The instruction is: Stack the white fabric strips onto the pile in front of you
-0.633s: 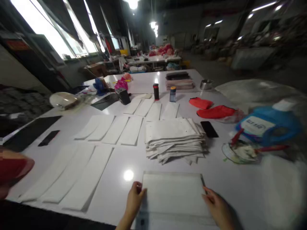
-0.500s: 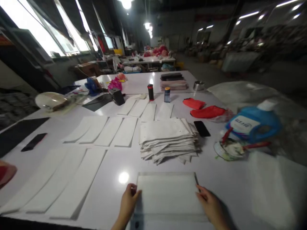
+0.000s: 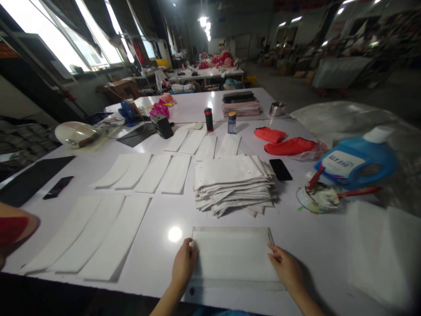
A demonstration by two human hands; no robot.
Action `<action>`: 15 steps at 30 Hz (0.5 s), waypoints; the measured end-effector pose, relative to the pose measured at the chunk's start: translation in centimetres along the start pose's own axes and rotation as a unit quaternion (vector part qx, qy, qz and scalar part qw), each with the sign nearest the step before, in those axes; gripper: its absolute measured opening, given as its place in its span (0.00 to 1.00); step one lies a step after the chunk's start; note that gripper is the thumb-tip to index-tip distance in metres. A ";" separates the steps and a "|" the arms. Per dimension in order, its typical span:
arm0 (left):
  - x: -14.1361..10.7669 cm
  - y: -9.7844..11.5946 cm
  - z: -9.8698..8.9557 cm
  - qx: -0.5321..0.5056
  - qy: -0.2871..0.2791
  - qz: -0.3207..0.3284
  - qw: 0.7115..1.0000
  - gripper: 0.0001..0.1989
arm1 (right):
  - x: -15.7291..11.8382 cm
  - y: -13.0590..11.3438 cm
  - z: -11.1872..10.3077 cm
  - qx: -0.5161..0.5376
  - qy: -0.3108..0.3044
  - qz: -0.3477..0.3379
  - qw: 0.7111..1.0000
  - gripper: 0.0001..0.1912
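Observation:
A white rectangular sheet (image 3: 235,254) with a greyish border lies flat at the table's front. My left hand (image 3: 184,263) is closed on its left edge, thumb and fingers pinched together. At the opposite edge, my right hand (image 3: 287,268) pinches the upper right side, where a thin dark strip shows. Just beyond the sheet sits a thick, uneven stack of off-white pieces (image 3: 226,171). White strips (image 3: 113,241) lie in rows to the left, lapping over one another. Whether the sheet is cloth or paper, I cannot tell.
On the right stand a blue jug (image 3: 357,156) and a messy glue container (image 3: 317,197) with red-handled tools. A phone (image 3: 280,169) lies beside the stack. Thin white sheets (image 3: 381,250) hang near the right edge. Another person's arm with a red sleeve (image 3: 13,230) enters at left.
The camera view has shifted, so the table's front edge shows more. Both hands keep their hold on the sheet. The other person's arm reaches further in from the left.

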State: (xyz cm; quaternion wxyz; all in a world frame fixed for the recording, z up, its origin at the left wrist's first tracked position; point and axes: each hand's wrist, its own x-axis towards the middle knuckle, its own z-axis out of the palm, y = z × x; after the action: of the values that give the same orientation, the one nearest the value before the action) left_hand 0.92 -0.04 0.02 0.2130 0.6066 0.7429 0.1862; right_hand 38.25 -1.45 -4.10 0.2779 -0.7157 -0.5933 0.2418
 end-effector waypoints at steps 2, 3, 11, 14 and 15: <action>-0.2 0.1 0.3 0.097 0.026 0.079 0.992 0.19 | 0.2 -0.5 -0.3 -0.051 -0.003 -0.023 0.998 0.19; -0.2 0.2 0.4 0.139 0.028 0.123 0.982 0.20 | 0.2 -0.9 -0.4 -0.077 -0.001 -0.035 0.996 0.18; -1.1 -0.5 1.4 0.250 -0.025 0.269 0.930 0.23 | -1.2 -2.7 0.6 -0.229 0.007 -0.149 0.962 0.23; -1.6 -1.8 2.0 0.267 0.023 0.305 0.914 0.34 | -1.8 -0.9 1.8 -0.299 0.055 -0.205 0.930 0.26; -1.7 -2.3 2.2 0.272 0.041 0.315 0.908 0.36 | -1.9 -0.1 2.1 -0.310 0.072 -0.215 0.923 0.26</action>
State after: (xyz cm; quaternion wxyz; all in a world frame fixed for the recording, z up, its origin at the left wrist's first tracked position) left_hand 0.50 -2.09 -2.97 -0.0607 0.8352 0.5433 0.0596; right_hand 36.39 -3.06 -5.57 0.1288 -0.6371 -0.7565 -0.0720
